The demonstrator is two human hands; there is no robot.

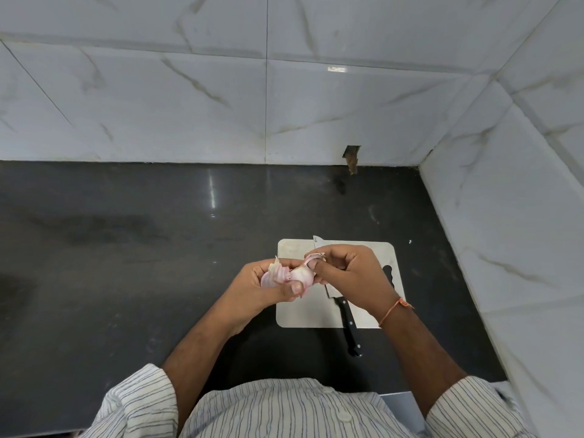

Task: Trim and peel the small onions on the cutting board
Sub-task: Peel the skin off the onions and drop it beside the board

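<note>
Nearest the camera: striped shirt (pixel 284 409) with rolled sleeves, both forearms reaching up toward 12 o'clock.

Knife (pixel 343 306) lies on the cutting board (pixel 384 251). Black handle hangs off the board's near edge toward 6 o'clock onto the dark surface (pixel 126 248). Blade runs toward 12 o'clock under the right hand; its tip shows past the knuckles at the board's far edge.

Left hand (pixel 268 287): fingers curled round a small onion (pixel 300 276), thumb pressed across its near side. Onion is held in the air, over the board's left edge, not touching the board. Loose pink skin (pixel 278 271) is peeled partway back and fans out at the onion's 9 o'clock side.

Right hand (pixel 350 273): at 3 o'clock of the onion, touching it. Thumb and forefinger pinch a strip of skin (pixel 314 257) at the onion's 1 o'clock end; other fingers curled in. Orange thread band (pixel 393 311) on that wrist.

Board is light grey with rounded corners and a cut-out grip slot on the right, mostly hidden by the right hand. No other onions visible on it; the part under the hands is hidden.

Farther out: bare dark surface runs to the marble-pattern wall tiles (pixel 189 105) at 12 o'clock and 3 o'clock. Small broken notch (pixel 352 158) in the tile base at 12 o'clock.
</note>
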